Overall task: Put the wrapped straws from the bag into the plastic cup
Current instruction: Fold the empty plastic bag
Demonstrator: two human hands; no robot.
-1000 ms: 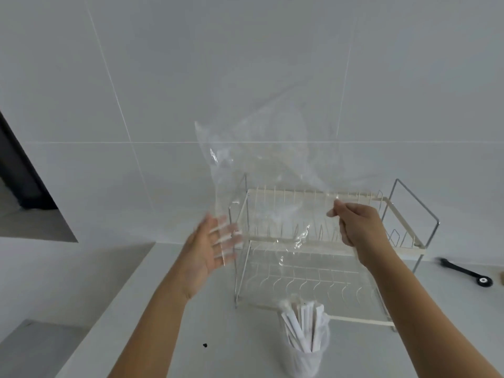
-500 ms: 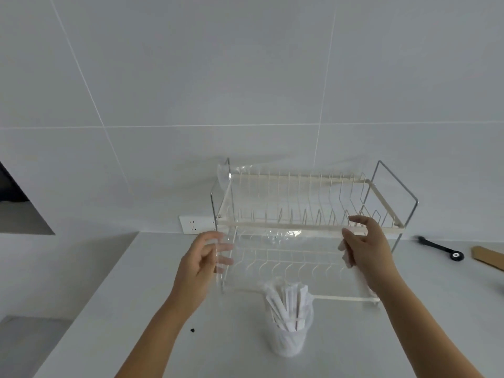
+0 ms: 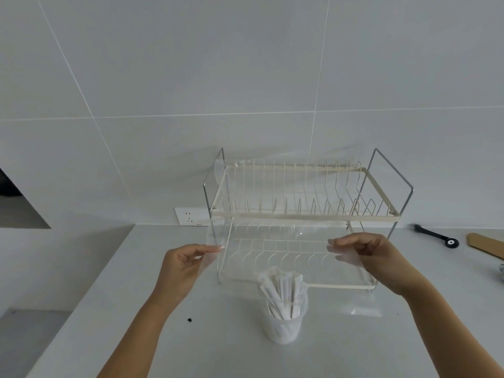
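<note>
We see the straws [image 3: 282, 294] upright in the cup [image 3: 285, 326], low centre, tips fanning upward. Left hand [image 3: 181, 264] and right hand [image 3: 371, 255] each pinch the clear bag [image 3: 275, 241] above the grey counter [image 3: 122, 309], white tiled wall [image 3: 245, 64] behind.

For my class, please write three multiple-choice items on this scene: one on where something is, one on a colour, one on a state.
1. Where does the plastic cup stand?
A. on the rack's top tier
B. on the counter in front of the dish rack
C. on the floor

2. What colour are the wrapped straws?
A. white
B. red
C. green

3. How is the clear bag held?
A. crumpled in one hand
B. lying flat, untouched
C. stretched between the left hand and the right hand

Answers: B, it stands on the counter nearer than the rack; A, their wrappers are white; C, each hand's grip pinches an edge.
</note>
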